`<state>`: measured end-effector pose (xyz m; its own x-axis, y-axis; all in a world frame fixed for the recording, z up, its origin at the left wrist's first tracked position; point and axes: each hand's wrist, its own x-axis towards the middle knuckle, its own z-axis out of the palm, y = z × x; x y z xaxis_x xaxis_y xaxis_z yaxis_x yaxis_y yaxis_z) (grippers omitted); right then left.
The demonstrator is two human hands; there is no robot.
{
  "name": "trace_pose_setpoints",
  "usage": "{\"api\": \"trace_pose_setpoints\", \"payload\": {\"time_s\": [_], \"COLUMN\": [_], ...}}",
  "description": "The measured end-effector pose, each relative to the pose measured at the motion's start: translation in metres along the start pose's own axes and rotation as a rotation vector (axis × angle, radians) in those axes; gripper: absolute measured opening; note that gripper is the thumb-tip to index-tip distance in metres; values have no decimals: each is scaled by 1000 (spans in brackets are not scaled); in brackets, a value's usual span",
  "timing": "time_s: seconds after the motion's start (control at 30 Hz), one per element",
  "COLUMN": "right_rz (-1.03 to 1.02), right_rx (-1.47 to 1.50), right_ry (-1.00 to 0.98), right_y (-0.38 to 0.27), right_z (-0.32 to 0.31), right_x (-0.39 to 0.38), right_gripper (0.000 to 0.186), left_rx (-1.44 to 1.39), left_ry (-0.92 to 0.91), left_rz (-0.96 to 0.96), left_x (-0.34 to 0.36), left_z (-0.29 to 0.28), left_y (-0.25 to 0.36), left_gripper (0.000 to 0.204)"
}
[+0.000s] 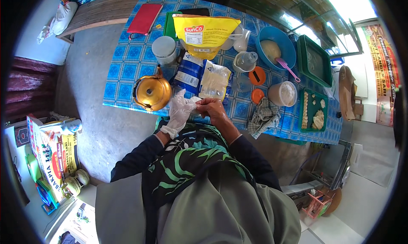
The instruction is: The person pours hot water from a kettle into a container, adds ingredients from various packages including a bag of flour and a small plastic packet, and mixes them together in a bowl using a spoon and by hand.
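My left hand (180, 111), in a thin white disposable glove, is at the near table edge, right of a golden kettle (153, 92). Its fingers look extended, partly hidden in loose glove folds. Beside it my bare right hand (213, 110) pinches thin white glove material (195, 102) between thumb and fingers. Whether this is a fingertip of the worn glove or a second glove, I cannot tell. Just beyond my hands lie a blue-and-white packet (188, 76) and a packet with a pale front (215, 81). A large yellow pouch (206, 33) stands behind them.
The table (123, 74) has a blue patterned cover. A lidded jar (164, 48), blue basin (293, 45) with dough and pink spatula (287, 68), white tub (283, 94), orange lids (257, 75), checked cloth (264, 116), and green tray (324, 120) with dough pieces stand around.
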<state>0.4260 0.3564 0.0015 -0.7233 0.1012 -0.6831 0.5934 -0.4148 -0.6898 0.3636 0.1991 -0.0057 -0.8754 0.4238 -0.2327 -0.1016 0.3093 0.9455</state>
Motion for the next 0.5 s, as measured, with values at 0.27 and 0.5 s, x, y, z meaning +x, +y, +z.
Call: {"api": "trace_pose_setpoints", "payload": {"time_s": [0.27, 0.5], "right_rz": [16, 147], "right_rx": [21, 139], "right_ry": [-71, -87], "right_y": [0, -5], "right_z": [-4, -11], "right_x": [6, 9], "right_gripper": [7, 6], "left_rx": [-298, -259], "left_ry": [-4, -54], "left_rz": [61, -74], "left_x": [5, -1], "left_z": [-4, -3], "left_y": [-14, 5], "left_gripper": [40, 43]}}
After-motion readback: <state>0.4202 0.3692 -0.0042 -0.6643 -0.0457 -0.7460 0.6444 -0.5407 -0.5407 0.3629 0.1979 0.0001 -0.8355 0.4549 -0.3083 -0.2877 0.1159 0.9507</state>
